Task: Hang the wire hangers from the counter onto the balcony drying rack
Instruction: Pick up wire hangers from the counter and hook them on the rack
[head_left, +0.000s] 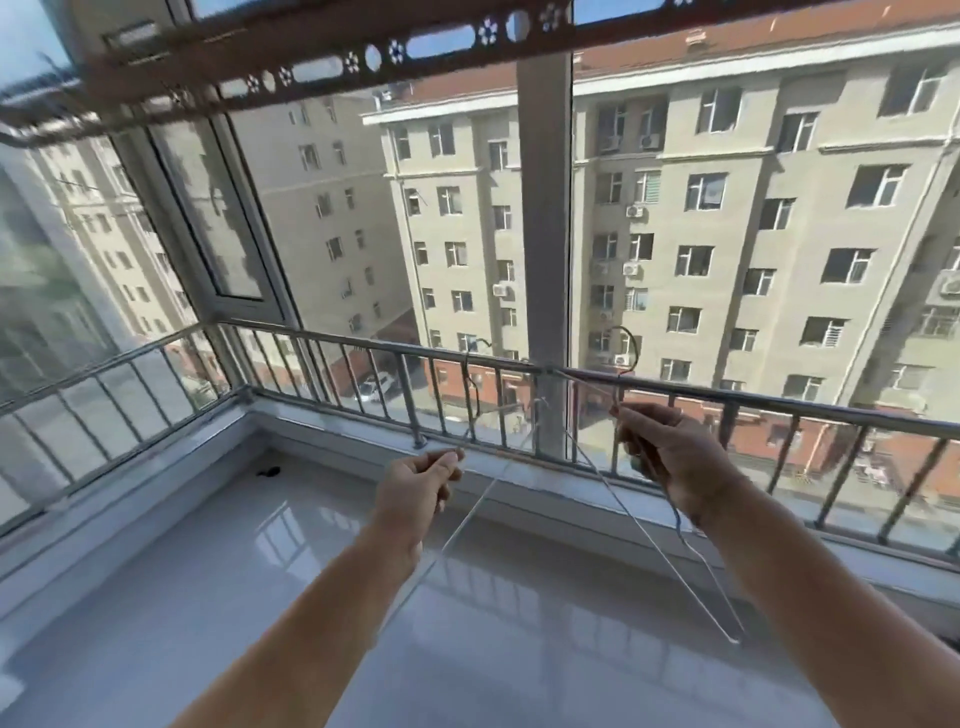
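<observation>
My left hand (423, 486) pinches a thin wire hanger (470, 387) whose dark hook rises in front of the railing. My right hand (670, 457) grips other wire hangers (670, 551); one hook (626, 345) curls up above the rail and a pale wire shoulder slants down to a corner near the counter. Both hands are held over the glossy white counter (311, 597). The drying rack (363, 57), a brown bar pierced with round and flower-shaped holes, runs overhead across the top of the view, well above both hands.
A metal railing (779, 405) with vertical bars runs along the window behind the counter. A grey window post (545, 234) stands in the middle, an open window sash (218, 218) at left. A small dark object (270, 472) lies on the counter.
</observation>
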